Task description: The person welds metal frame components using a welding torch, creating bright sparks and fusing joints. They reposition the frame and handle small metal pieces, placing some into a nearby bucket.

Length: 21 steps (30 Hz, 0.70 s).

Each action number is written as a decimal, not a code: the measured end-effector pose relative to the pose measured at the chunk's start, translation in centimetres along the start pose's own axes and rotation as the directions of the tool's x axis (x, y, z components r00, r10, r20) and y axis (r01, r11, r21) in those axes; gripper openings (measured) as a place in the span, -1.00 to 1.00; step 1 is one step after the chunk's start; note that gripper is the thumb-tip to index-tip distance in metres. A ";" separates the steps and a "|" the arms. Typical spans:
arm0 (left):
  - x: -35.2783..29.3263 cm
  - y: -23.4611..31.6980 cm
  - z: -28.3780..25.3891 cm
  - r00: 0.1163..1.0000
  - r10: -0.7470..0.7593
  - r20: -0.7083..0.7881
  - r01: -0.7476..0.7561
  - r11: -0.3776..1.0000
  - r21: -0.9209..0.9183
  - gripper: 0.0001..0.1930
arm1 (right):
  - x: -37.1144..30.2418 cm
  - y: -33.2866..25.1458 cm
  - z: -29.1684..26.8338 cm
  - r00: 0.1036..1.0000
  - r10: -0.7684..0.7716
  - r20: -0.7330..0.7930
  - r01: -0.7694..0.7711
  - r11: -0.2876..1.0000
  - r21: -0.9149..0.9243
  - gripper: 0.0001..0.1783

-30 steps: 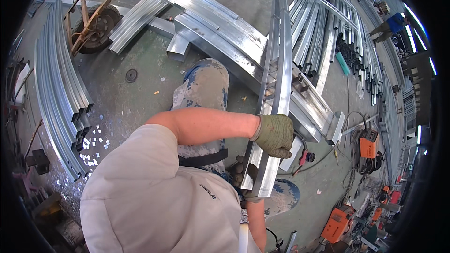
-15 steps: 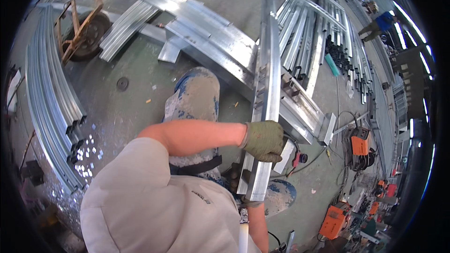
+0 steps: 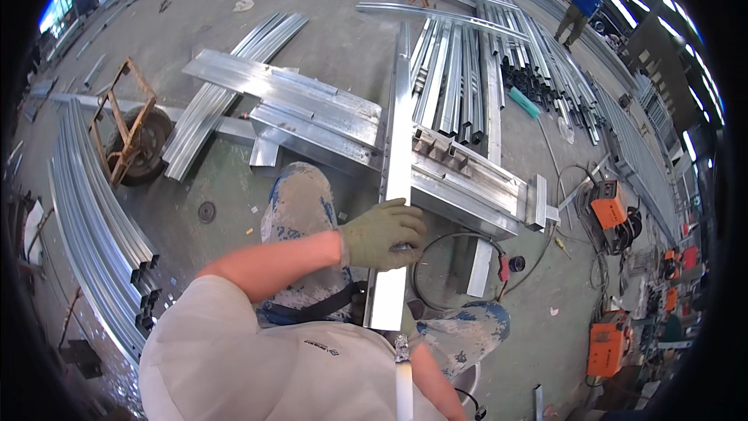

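Note:
A long galvanised metal profile (image 3: 396, 140) slants from my lap out over the stacked metal, its bright flat face turned up. My left hand (image 3: 382, 235), in an olive work glove, lies across it near the close end, fingers curled over the right edge. At the near end my gloved right hand (image 3: 411, 326) comes from below and supports the profile; most of its fingers are hidden underneath. My knees, in camouflage trousers (image 3: 300, 203), are spread on either side. A cigarette (image 3: 403, 378) with a long ash sticks up at the lower edge, close to the camera.
Wide metal beams (image 3: 312, 132) lie crosswise ahead. Bundled channels (image 3: 97, 210) rest at left, beside a rusty wheeled cart (image 3: 128, 129). More tubes (image 3: 452, 78) lie farther off. At right stand orange machines (image 3: 609, 206) with cables. A person in blue (image 3: 584, 0) stands far right.
My view has tilted up and swung, showing more floor ahead. The profile has rolled so its flat face shows broadly, and my left hand has opened slightly from a tight fist around it.

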<state>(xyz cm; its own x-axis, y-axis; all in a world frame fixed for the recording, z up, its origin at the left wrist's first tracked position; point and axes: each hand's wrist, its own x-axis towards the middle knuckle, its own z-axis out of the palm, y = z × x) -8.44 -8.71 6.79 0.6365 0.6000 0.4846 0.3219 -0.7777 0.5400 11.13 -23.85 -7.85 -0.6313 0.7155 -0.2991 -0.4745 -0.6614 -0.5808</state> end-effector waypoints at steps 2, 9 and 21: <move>-1.7 1.1 -0.2 0.976 -0.215 -0.023 0.216 0.975 0.047 -0.52 | 0.2 -2.3 5.1 0.984 -0.080 -0.158 0.007 0.909 -0.417 -0.65; -6.7 1.7 0.9 0.635 -0.748 -0.192 0.758 0.651 -0.034 0.13 | 8.7 -1.1 5.1 0.836 -0.071 -0.544 -0.118 0.945 -0.305 -0.65; -7.4 -4.3 -3.5 0.494 -0.870 0.011 0.851 0.481 -0.211 -0.07 | 19.4 4.4 3.1 0.796 -0.135 -0.590 -0.024 0.967 -0.254 -0.57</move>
<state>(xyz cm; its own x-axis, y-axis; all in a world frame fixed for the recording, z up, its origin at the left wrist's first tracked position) -17.03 -9.14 3.26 0.0423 0.9703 -0.2380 0.5483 0.1766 0.8175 -5.15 -13.59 -13.88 -0.0770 0.7917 -0.6060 -0.2879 -0.5996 -0.7467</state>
